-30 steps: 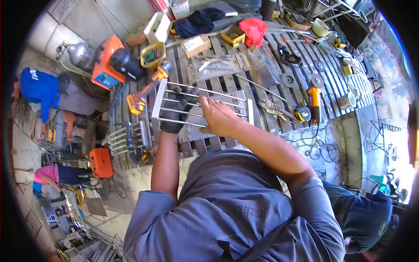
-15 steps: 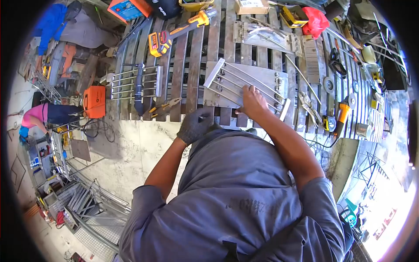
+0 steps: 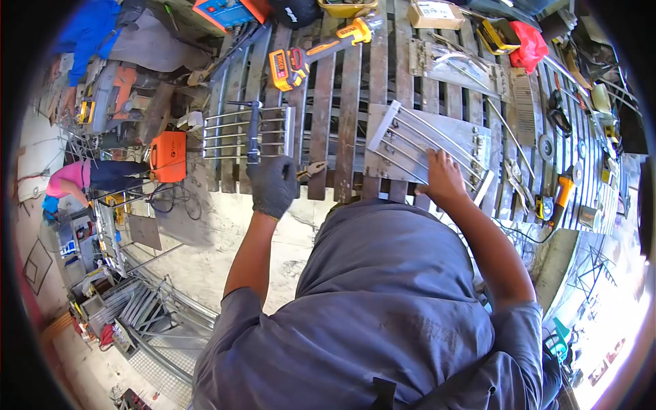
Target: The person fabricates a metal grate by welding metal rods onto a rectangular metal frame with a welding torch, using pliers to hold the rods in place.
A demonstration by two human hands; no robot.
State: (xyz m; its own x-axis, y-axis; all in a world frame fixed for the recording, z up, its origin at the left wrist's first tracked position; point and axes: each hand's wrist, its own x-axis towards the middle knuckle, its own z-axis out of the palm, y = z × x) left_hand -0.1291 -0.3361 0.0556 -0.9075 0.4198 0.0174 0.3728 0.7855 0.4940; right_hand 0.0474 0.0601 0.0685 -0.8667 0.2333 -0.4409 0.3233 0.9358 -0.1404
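Note:
My left hand (image 3: 272,186), in a dark grey glove, is over the near end of a welding torch (image 3: 253,130) that lies across a small grille of metal bars (image 3: 220,135). Its fingertips are hidden, so whether it grips the torch does not show. Pliers with yellow handles (image 3: 314,169) lie just right of the glove, partly covered by it. My bare right hand (image 3: 445,179) rests on a second grille of thin rods between two flat end bars (image 3: 384,126), fingers stretched over the rods and thumb apart. That grille lies slanted on a grey metal plate (image 3: 383,162).
A yellow cordless angle grinder (image 3: 321,49) lies on the slatted bench (image 3: 348,96). Right of the plate are clamping pliers (image 3: 517,181), a tape measure (image 3: 544,207) and a corded grinder (image 3: 564,195). Two other people, in blue (image 3: 89,31) and pink (image 3: 68,179), are at the left.
My left hand has moved left and forward from near my waist to the torch's near end. My right hand stays on the slanted grille. The camera view has shifted, moving the bench rightward.

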